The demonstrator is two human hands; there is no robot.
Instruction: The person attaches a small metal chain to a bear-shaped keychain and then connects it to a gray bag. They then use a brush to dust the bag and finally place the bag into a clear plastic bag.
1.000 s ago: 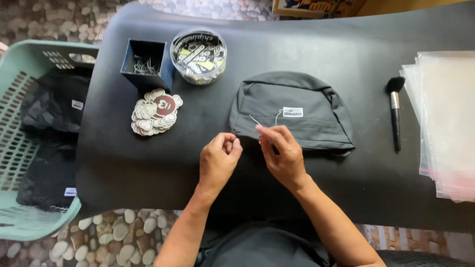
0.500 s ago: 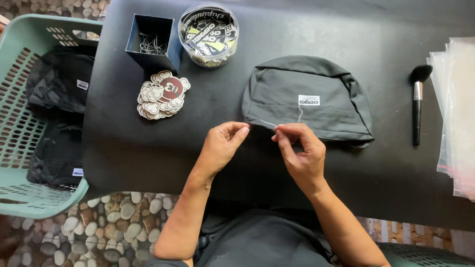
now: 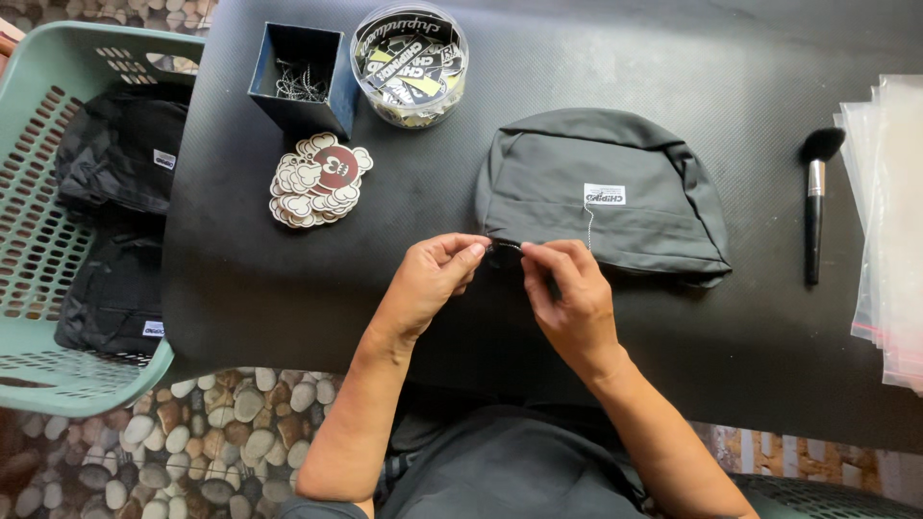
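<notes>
Fingers (image 3: pixel 461 258) of the left hand (image 3: pixel 433 279) and right hand (image 3: pixel 567 288) pinch shut on a small dark fastener (image 3: pixel 504 252) at the near edge of the grey pouch (image 3: pixel 596 202), which lies just beyond them, long axis crosswise on the tabletop (image 3: pixel 288 288).

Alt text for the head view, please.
Left hand and right hand pinch a thin string at the near edge of a dark grey fabric cap on a black table, with a black makeup brush to its right.
</notes>
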